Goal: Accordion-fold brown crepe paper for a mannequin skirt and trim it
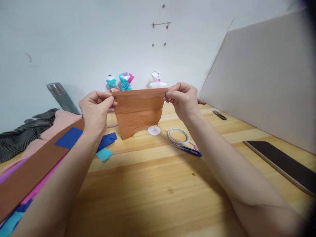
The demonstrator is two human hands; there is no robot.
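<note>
Stretched between my two hands is a piece of brown crepe paper (139,110), held up above the table with its lower edge uneven. My left hand (95,107) pinches its upper left corner. At the upper right corner, my right hand (182,98) pinches it between thumb and fingers. Below the paper a small white disc (154,130) rests on the wood, partly covered by the sheet's lower edge. A roll of white tape (178,136) lies beneath my right wrist, with blue-handled thread snips (189,149) against it.
Coloured paper strips (37,171) and blue pieces (70,137) lie at left beside a striped cloth (29,126) and a grey bottle (63,98). Small paper-dressed figures (125,80) stand by the wall. A phone (281,164) and black snips (219,115) are at right.
</note>
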